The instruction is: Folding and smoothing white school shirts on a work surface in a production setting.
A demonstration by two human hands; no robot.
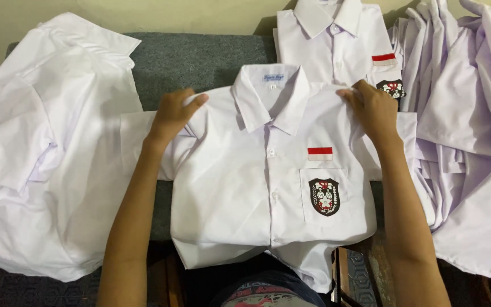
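The white short-sleeved cotton school shirt with a red-and-white flag patch and a dark crest on its chest pocket (pixel 268 182) is lying face up, buttoned, on the grey fabric-covered surface (pixel 200 59), its hem hanging over the near edge. The left hand (pixel 173 113) is pinching the cloth at one shoulder, and the right hand (pixel 373 108) is gripping the other shoulder, the two hands well apart. Just beyond is sitting a folded white shirt with the same patches (pixel 333 45), touching the collar area. A loose heap of white shirts (pixel 46 148) and a draped pile of white garments (pixel 467 125) are crowding both sides. Uneven pulling could be skewing the shoulders and creasing the front, and the overhanging hem could be dragging the shirt off the edge
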